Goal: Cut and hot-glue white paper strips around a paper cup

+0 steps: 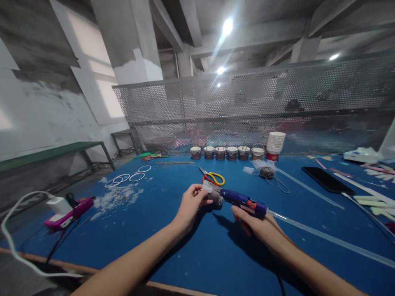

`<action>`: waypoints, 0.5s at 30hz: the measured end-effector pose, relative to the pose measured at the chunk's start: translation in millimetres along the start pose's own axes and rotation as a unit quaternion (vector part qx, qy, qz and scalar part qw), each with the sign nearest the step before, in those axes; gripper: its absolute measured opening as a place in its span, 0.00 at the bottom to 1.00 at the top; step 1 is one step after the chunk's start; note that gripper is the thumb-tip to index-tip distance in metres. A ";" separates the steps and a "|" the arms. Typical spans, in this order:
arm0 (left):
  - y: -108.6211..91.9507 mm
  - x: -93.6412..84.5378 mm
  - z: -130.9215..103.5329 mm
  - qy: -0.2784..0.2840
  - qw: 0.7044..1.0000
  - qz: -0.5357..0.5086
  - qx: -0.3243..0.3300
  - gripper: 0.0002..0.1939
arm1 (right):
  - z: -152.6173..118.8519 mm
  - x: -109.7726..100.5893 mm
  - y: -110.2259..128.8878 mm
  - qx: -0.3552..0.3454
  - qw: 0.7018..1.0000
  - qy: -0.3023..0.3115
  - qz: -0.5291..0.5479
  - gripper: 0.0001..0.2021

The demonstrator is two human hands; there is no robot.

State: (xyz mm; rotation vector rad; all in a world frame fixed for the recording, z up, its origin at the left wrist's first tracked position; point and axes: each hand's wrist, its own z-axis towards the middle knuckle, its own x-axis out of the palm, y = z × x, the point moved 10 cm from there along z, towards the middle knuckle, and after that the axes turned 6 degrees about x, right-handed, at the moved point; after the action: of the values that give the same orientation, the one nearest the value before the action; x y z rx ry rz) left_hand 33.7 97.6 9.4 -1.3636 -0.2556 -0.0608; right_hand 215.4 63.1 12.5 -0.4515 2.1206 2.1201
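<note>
My left hand (193, 203) is closed on a small paper cup (217, 200), which lies tilted low over the blue table and has dark grey wrapping around it. A whitish, translucent piece covers part of the cup near my fingertips. In my right hand (257, 222) is a blue hot glue gun (239, 199), its nozzle pointing left at the cup's side. From the gun's back runs a long clear glue stick (324, 237). Just beyond the cup lie scissors (217, 177) with red and yellow handles. Whether the nozzle touches the cup I cannot tell.
Several wrapped cups (220, 153) stand in a row at the back, beside a stack of paper cups (275, 144). Grey yarn (266, 172) and a black phone (327, 179) lie to the right. White rings (121, 179) and a purple power strip (70, 213) are on the left.
</note>
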 end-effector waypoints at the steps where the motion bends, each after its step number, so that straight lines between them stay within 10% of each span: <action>1: 0.4 -0.6 0.5 -0.002 1.000 0.001 0.000 0.12 | 0.6 -0.6 -1.2 0.001 1.000 -0.002 -0.001 0.20; 15: -6.1 -2.3 1.4 -0.018 0.995 0.085 0.042 0.07 | 7.9 -15.4 -13.1 0.027 0.994 -0.103 0.026 0.20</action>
State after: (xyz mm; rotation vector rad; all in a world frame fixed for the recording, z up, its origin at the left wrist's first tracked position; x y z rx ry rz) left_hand 30.2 97.5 15.1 -1.2984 -0.1698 0.1152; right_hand 232.8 73.2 4.1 -0.1662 2.0882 2.0300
